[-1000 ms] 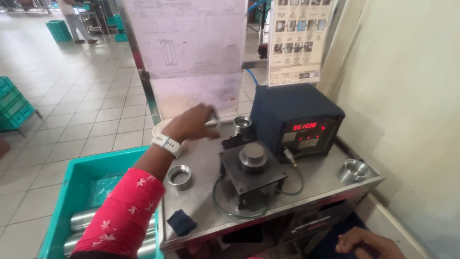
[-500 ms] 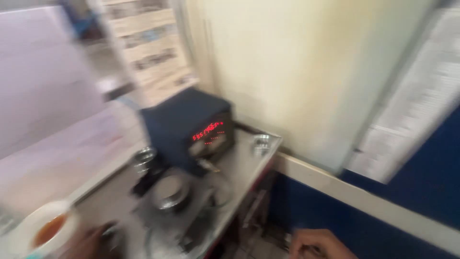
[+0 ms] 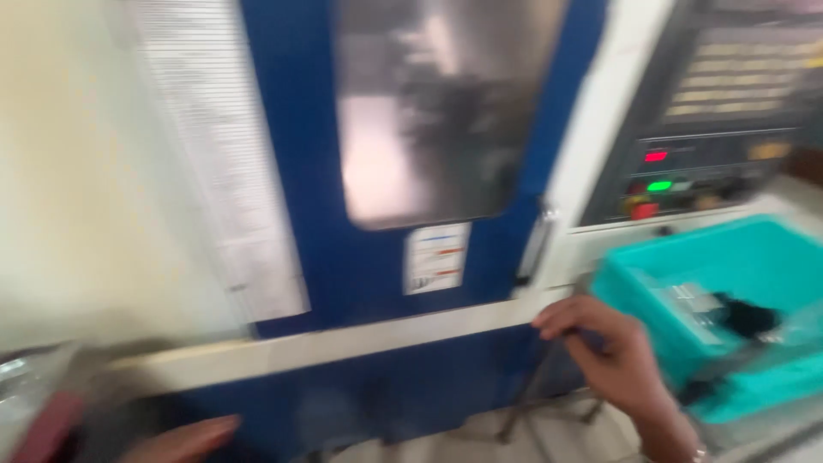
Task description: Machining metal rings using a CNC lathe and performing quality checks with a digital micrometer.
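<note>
Whole shot is motion-blurred, so fine texture is hard to call. The machine door (image 3: 291, 257) looks like blue painted metal, smooth with a slight sheen, and its window (image 3: 437, 111) is glossy — glass or clear plastic, can't tell — throwing back bright reflections. The label (image 3: 436, 257) under it and the long sheet (image 3: 227, 171) on the left look like matt white paper. The wall (image 3: 77, 171) is matt cream. The crate (image 3: 711, 291) is smooth turquoise plastic. The control panel (image 3: 729, 129) is dark and matt — a few glowing lights.
</note>
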